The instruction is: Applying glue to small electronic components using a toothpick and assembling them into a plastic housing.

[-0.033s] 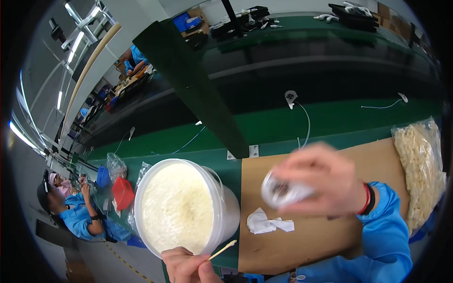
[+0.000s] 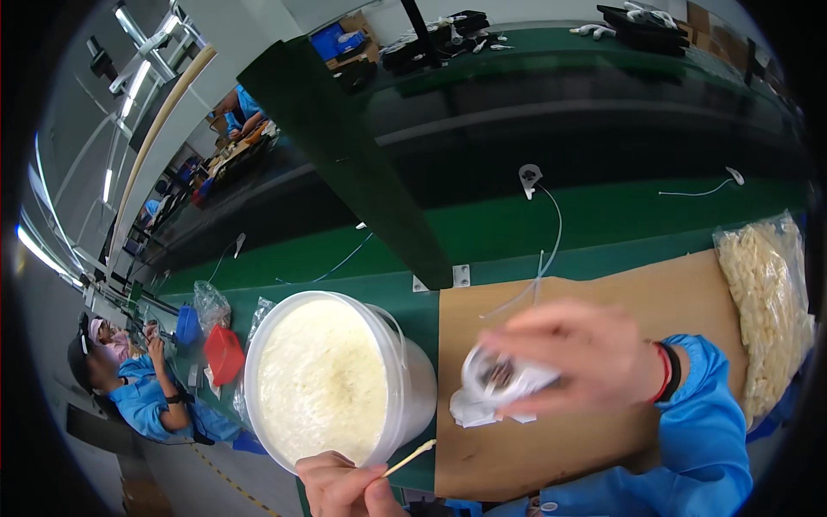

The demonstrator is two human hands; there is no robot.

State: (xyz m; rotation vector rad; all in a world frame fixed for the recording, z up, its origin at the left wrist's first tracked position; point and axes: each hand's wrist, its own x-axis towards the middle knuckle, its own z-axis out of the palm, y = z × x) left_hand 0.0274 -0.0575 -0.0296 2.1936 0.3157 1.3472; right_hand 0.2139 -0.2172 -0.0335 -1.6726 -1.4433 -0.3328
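Note:
My left hand [image 2: 349, 487] pinches a thin pale stick [image 2: 409, 458] with a small blob of pale paste on its tip. Beside it stands a white plastic bucket [image 2: 412, 379] filled with creamy, pale yellow paste [image 2: 323, 379]. My right hand [image 2: 586, 353], blurred by motion, grips a white rounded plastic part [image 2: 474, 370] with a dark round recess facing left. A thin clear tube curves above that part. Under the part, a crumpled white tissue [image 2: 472, 414] is partly covered, lying on a brown cardboard sheet [image 2: 551, 457].
A clear bag of pale yellow pieces [image 2: 758, 319] lies at the right. On the green ledge beyond are white parts with thin tubes [image 2: 530, 178]. A green post [image 2: 362, 172] rises behind the bucket. Red [image 2: 224, 353] and blue bins [image 2: 188, 324] and a co-worker [image 2: 155, 396] are at left.
My right hand has shifted slightly left and down with the white part, which now overlaps the tissue. A loop of thin tube shows above it. My left hand has hardly moved.

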